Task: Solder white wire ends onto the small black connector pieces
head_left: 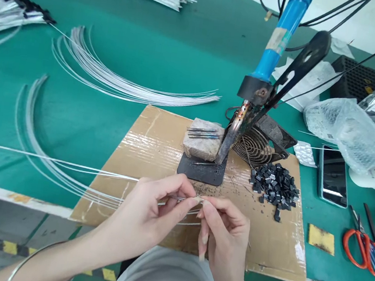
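Observation:
My left hand (150, 214) is closed in a pinch on thin white wires (100, 171), which run off to the left. Fingertip to fingertip with it, my right hand (225, 233) pinches at the wire ends; the exact spot is partly covered by the fingers. Just beyond both hands, a pale block (200, 150) with several thin dark metal pins (203, 134) on top rests on a black plate (200, 172). A blue-handled soldering iron (279, 37) is fixed above it, its bent tip angled down beside the block.
A cardboard sheet (132, 142) lies under the work. Right of the block are a small fan (254, 144), a pile of black pieces (274, 186), a phone (334, 176), a yellow sponge (321, 239) and red-handled scissors (356, 248). A white wire bundle (128, 86) curves at left.

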The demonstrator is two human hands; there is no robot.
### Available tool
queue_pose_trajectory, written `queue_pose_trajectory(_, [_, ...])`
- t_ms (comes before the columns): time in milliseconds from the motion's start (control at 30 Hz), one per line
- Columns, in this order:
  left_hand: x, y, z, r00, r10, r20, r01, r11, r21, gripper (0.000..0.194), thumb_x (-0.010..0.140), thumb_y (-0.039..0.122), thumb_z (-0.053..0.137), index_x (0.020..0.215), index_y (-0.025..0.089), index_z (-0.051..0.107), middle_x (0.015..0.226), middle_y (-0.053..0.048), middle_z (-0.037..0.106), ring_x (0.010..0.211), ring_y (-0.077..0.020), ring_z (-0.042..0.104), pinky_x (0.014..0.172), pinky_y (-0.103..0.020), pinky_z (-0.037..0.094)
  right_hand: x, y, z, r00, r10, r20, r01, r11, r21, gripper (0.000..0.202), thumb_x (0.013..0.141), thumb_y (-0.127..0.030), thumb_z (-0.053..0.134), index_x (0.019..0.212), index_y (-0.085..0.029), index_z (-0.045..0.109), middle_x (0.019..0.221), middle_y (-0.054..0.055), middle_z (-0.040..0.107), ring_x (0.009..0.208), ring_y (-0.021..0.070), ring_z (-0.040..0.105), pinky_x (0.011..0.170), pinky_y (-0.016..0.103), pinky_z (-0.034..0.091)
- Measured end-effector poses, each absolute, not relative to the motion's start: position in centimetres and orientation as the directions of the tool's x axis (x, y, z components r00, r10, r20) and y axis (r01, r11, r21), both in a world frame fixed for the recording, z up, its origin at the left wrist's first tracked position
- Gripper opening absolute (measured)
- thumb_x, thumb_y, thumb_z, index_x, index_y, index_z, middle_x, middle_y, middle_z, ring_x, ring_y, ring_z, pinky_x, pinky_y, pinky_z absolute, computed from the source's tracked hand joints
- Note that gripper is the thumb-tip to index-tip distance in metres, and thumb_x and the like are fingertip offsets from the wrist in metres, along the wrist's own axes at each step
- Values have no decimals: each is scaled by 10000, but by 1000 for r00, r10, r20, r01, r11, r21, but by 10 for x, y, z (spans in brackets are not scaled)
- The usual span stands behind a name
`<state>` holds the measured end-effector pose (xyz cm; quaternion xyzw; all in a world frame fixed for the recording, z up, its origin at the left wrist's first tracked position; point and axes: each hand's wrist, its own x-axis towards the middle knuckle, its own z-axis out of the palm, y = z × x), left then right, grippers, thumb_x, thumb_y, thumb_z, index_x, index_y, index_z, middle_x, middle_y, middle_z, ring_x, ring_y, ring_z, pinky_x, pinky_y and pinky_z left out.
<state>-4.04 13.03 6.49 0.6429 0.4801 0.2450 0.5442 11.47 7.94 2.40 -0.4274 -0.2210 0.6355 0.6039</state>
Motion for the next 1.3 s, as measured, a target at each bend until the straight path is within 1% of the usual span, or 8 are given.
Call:
queue_pose_trajectory(100, [-41, 130, 63, 424, 878, -221, 367, 57, 929, 270, 1004, 389, 550, 843, 200, 655, 675, 5, 651, 572, -128, 519, 491, -241, 340, 116, 80, 24, 77, 958, -275, -579, -182, -795, 83, 894, -338, 830, 881, -258, 846, 636, -36, 721, 306, 29, 543, 318, 68, 441])
queue_pose_trajectory(233, [-41, 130, 63, 430, 874, -228, 378, 55, 924, 268, 998, 378, 543, 839, 195, 658, 677, 0, 653, 575, -129, 512, 495, -244, 329, 117, 80, 26, 50, 958, -281, -601, -196, -775, 99, 887, -335, 832, 863, -240, 847, 568, -40, 688, 296, 31, 522, 319, 65, 431])
queue_pose_trajectory(367, [-41, 132, 64, 436, 870, -230, 369, 60, 927, 283, 980, 376, 556, 796, 186, 658, 633, 7, 613, 554, -122, 481, 489, -238, 322, 120, 84, 31, 1, 949, -314, -643, -240, -728, 114, 836, -338, 863, 818, -226, 848, 614, -21, 721, 288, 31, 495, 291, 80, 419])
queue_pose_trajectory(500, [-42, 135, 68, 447, 863, -238, 351, 76, 933, 273, 957, 360, 571, 777, 181, 672, 636, -5, 630, 553, -125, 491, 484, -236, 323, 123, 87, 33, -47, 933, -356, -659, -297, -691, 144, 792, -355, 892, 787, -218, 849, 618, -11, 733, 280, 34, 478, 271, 94, 416])
queue_pose_trajectory(633, [-42, 134, 68, 439, 868, -232, 350, 72, 934, 271, 945, 352, 578, 759, 181, 674, 625, -9, 637, 541, -124, 486, 475, -235, 319, 124, 85, 32, -82, 926, -368, -681, -322, -658, 133, 799, -347, 889, 798, -220, 851, 603, -24, 716, 289, 28, 469, 275, 90, 422])
queue_pose_trajectory(833, [-39, 131, 64, 405, 894, -192, 354, 40, 934, 265, 965, 351, 578, 800, 179, 694, 650, -18, 673, 539, -122, 517, 474, -232, 339, 122, 83, 30, -101, 928, -357, -710, -319, -628, 124, 842, -347, 857, 849, -223, 851, 618, -29, 706, 300, 15, 453, 285, 71, 410])
queue_pose_trajectory(1133, [-37, 127, 60, 370, 926, -78, 392, -80, 916, 231, 978, 294, 586, 815, 177, 701, 641, -3, 670, 518, -106, 494, 462, -222, 328, 119, 82, 28, -74, 914, -398, -696, -333, -636, 179, 831, -380, 864, 773, -215, 822, 531, -42, 658, 271, 22, 420, 273, 79, 395])
queue_pose_trajectory(1300, [-36, 123, 56, 338, 941, -29, 380, -108, 919, 206, 972, 261, 606, 800, 180, 687, 644, 1, 667, 523, -106, 510, 466, -219, 347, 115, 83, 29, -18, 914, -405, -715, -295, -634, 159, 797, -372, 891, 787, -224, 834, 591, -29, 697, 292, 16, 435, 276, 74, 396])
